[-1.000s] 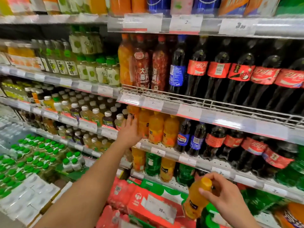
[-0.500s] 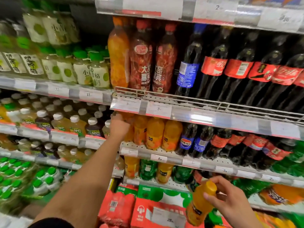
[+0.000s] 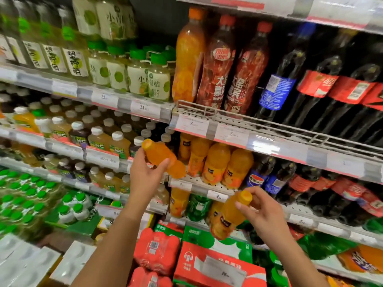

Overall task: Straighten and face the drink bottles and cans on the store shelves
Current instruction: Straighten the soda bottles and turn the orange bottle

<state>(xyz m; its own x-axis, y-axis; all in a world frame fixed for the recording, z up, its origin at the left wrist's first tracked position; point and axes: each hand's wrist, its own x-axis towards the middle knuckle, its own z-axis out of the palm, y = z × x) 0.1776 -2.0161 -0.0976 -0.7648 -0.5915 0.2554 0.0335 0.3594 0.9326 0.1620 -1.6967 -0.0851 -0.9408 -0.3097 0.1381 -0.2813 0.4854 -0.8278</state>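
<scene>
Hands each grip one orange bottle: left hand (image 3: 145, 172) holds tilted bottle (image 3: 163, 157); right hand (image 3: 263, 212) pinches second bottle (image 3: 230, 218) near cap.

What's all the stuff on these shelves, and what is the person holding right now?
Small orange juice bottles: several, orange, middle shelf, centre.
Tilted orange bottle: one, orange, held in front of that shelf.
Second orange bottle: one, orange, held lower right.
Cola bottles: several, dark with red labels, upper right.
Red-labelled tall bottles: two, upper centre.
Green-capped bottles: many, pale, upper left.
White-capped juice bottles: many, left middle shelf.
Red cartons: bottom.
Left hand: grips the tilted bottle.
Right hand: pinches the second bottle's neck.
</scene>
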